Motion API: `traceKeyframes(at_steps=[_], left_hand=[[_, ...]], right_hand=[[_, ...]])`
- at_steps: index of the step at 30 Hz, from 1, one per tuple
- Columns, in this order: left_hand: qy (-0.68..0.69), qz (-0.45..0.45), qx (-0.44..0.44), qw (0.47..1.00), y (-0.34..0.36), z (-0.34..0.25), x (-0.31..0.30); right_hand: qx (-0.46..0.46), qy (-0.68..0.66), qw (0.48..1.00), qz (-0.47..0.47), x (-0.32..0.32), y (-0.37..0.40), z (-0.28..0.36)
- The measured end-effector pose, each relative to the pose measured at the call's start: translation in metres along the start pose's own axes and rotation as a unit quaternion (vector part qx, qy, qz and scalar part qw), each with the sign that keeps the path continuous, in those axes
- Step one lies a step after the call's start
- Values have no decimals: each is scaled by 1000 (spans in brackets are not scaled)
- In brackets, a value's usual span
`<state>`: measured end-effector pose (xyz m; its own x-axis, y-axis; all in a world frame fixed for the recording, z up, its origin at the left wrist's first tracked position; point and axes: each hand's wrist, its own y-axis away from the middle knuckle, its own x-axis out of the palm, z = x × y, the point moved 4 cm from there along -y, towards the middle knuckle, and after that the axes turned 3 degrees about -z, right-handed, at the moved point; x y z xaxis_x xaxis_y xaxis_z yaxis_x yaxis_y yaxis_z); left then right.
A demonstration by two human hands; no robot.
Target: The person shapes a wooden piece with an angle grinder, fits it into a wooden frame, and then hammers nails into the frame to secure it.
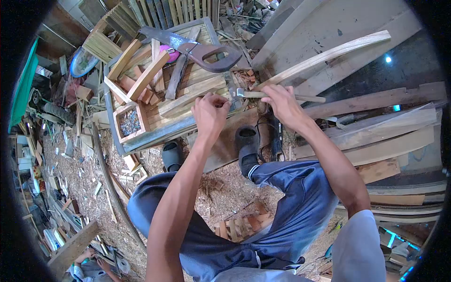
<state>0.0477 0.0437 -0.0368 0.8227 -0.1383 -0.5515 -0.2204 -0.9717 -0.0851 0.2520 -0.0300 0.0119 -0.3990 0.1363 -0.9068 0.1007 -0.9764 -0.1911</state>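
Observation:
My right hand [284, 107] grips a hammer [310, 98] by its wooden handle. Its small metal head points left, close to the fingertips of my left hand [210, 115]. The left fingers are pinched together over a slatted wooden panel [188, 121]; whatever lies between them is too small or hidden to make out. A wooden strip [181, 102] lies on the panel just beside that hand. Farther back, a handsaw [206, 52] with a dark wooden handle rests across the panel, next to a pink round object [170, 53].
A small wooden box [129, 123] of nails sits at the panel's left corner, near stacked wood blocks [148, 75]. Long boards [390, 134] lie at right, and a pale curved strip [329, 55] slants behind the hammer. Shavings cover the floor [84, 174]. Another person's hands [87, 256] show at lower left.

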Motion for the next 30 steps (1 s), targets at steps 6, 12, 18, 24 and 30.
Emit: traceKeyframes(at_steps=[6,12,18,24,30], left_hand=[[-6,-9,5,1000,0,1,0],[-108,4,52,993,2,-11,-5],[-122,-27,144,982,11,-32,-6],[-10,25,88,996,6,-48,-52],[-5,45,29,999,14,-39,-130]], right_hand=[[45,-85,995,-30,1,-3,-9],[82,-54,995,-17,-16,-8,-1],[142,-130,981,-40,-17,-13,9],[159,-222,961,-36,-13,-45,52],[134,-308,941,32,3,-77,122]])
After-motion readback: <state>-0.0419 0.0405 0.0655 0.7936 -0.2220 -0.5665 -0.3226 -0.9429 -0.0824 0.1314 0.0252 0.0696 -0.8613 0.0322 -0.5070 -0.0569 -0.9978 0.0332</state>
